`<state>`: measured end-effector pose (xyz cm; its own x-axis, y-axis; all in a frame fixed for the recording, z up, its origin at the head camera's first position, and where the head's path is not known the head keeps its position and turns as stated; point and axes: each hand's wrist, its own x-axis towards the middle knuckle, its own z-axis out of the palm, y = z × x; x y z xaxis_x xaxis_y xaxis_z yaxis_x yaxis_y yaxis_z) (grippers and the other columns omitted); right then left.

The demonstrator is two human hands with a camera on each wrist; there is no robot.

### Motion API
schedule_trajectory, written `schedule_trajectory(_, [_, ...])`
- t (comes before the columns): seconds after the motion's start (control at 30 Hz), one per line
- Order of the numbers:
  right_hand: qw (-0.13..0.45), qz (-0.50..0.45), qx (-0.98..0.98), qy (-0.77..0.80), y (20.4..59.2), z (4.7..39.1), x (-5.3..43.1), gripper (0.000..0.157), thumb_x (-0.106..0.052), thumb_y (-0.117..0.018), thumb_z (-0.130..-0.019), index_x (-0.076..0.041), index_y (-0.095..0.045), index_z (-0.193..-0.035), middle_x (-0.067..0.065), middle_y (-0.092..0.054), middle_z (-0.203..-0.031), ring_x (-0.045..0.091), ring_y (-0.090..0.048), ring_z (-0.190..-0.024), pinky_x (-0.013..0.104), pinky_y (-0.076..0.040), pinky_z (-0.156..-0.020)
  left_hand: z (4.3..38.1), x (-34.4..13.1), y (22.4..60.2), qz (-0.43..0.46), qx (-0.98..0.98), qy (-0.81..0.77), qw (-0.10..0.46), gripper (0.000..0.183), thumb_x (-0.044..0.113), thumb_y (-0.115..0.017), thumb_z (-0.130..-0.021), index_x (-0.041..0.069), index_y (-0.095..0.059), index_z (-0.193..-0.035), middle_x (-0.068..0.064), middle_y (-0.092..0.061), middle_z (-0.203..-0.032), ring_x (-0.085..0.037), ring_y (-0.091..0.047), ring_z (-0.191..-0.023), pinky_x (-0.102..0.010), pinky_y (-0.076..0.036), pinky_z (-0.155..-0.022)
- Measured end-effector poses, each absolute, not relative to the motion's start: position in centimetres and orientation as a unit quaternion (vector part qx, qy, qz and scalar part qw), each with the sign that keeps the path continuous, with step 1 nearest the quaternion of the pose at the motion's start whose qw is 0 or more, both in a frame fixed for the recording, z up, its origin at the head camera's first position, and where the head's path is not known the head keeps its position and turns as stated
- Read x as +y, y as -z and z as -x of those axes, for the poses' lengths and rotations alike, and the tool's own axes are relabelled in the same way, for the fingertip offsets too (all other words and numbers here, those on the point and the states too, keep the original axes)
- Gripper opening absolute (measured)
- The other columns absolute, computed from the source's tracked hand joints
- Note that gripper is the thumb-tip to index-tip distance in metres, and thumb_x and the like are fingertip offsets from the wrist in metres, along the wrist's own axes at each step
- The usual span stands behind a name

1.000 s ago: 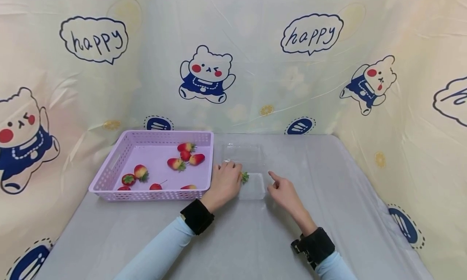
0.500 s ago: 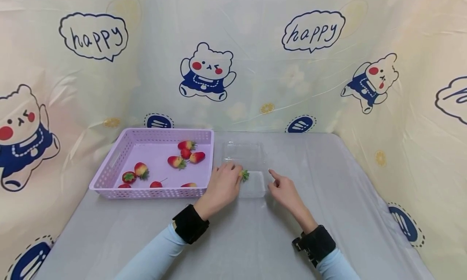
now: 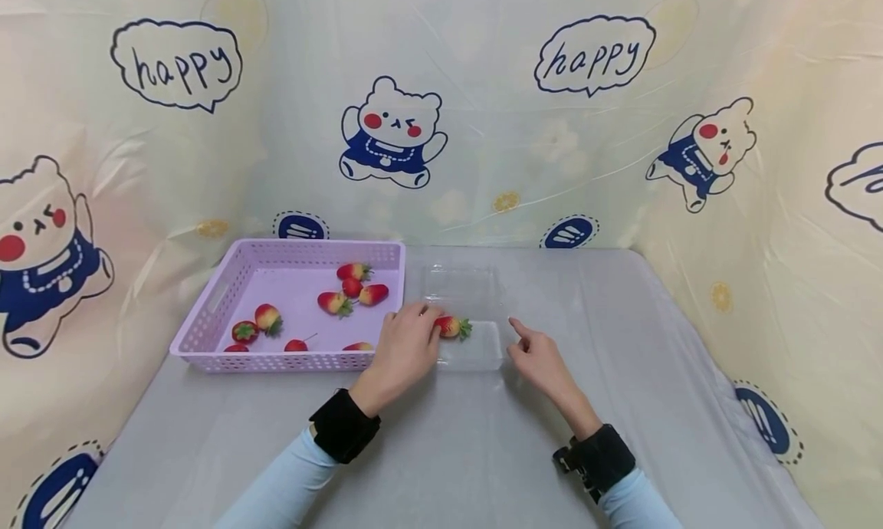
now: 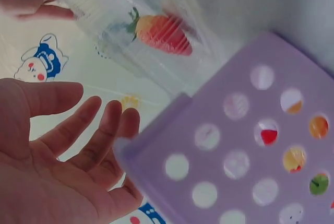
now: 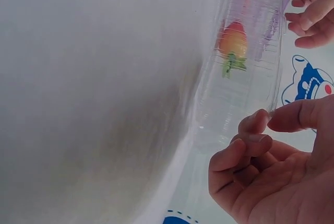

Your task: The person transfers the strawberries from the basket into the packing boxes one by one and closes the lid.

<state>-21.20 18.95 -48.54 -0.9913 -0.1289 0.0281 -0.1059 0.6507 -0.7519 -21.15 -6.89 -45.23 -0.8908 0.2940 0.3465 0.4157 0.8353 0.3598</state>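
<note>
A red and yellow strawberry [image 3: 451, 327] with green leaves lies in the near half of a clear plastic container [image 3: 476, 353], whose lid [image 3: 458, 284] is folded back behind it. My left hand [image 3: 407, 341] is just left of the strawberry. In the left wrist view its fingers [image 4: 107, 122] are loosely spread, with nothing between them. At the container's right end, my right hand [image 3: 541, 364] has its fingers curled, with the tips at the clear edge in the right wrist view. They appear to pinch that edge, though the transparent plastic makes the contact hard to see.
A lilac perforated basket [image 3: 276, 366] stands left of the container, with several strawberries [image 3: 334, 304] and small red fruits [image 3: 297, 346] inside. Grey cloth [image 3: 655, 345] covers the table. A printed curtain [image 3: 483, 115] hangs behind and at the sides.
My left hand has drawn back leftward and let go of the strawberry, which now shows in the container. My right hand stays at the container's right end. The head view has tilted slightly.
</note>
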Motion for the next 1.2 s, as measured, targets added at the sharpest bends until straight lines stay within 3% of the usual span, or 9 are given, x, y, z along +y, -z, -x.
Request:
schedule_trajectory(0.47, [0.015,0.085,0.904,0.419,48.4,21.2,19.3,0.058,-0.006,-0.054,-0.096,0.005,-0.049,-0.153,-0.004,-0.037,-0.056,0.01,-0.026,-0.05,0.026,-0.028,-0.05,22.2,-9.8,44.3,0.158,-0.948,0.218,0.167,0.028,0.012,-0.07,-0.098,0.003,-0.073,-0.125,-0.015,-0.068,-0.115,-0.037,-0.063,-0.105,-0.056,-0.048,-0.092])
schedule_trajectory(0.73, [0.017,0.081,0.903,0.422,48.7,21.1,19.2,0.059,-0.006,-0.054,-0.095,0.003,-0.049,-0.154,-0.005,-0.035,-0.056,0.009,-0.025,-0.049,0.026,-0.028,-0.05,22.5,-11.5,44.2,0.129,-0.957,0.227,0.128,0.032,0.013,-0.073,-0.098,0.001,-0.072,-0.128,-0.018,-0.068,-0.117,-0.037,-0.063,-0.107,-0.057,-0.051,-0.096])
schedule_trajectory(0.93, [0.015,0.072,0.902,0.424,48.6,21.0,19.1,0.059,-0.007,-0.054,-0.095,0.003,-0.049,-0.154,-0.005,-0.035,-0.056,0.009,-0.025,-0.049,0.025,-0.027,-0.05,22.5,-12.3,44.1,0.119,-0.963,0.204,0.132,0.032,0.016,-0.073,-0.097,0.001,-0.072,-0.125,-0.019,-0.068,-0.119,-0.039,-0.063,-0.111,-0.058,-0.053,-0.09])
schedule_trajectory(1.2, [0.014,0.073,0.905,0.42,48.5,21.0,19.0,0.059,-0.008,-0.054,-0.096,0.002,-0.049,-0.154,-0.005,-0.037,-0.056,0.009,-0.026,-0.049,0.026,-0.028,-0.05,22.6,-13.0,43.8,0.101,-0.968,0.209,0.09,0.037,0.017,-0.075,-0.096,0.0,-0.07,-0.128,-0.022,-0.067,-0.124,-0.04,-0.064,-0.114,-0.059,-0.053,-0.096])
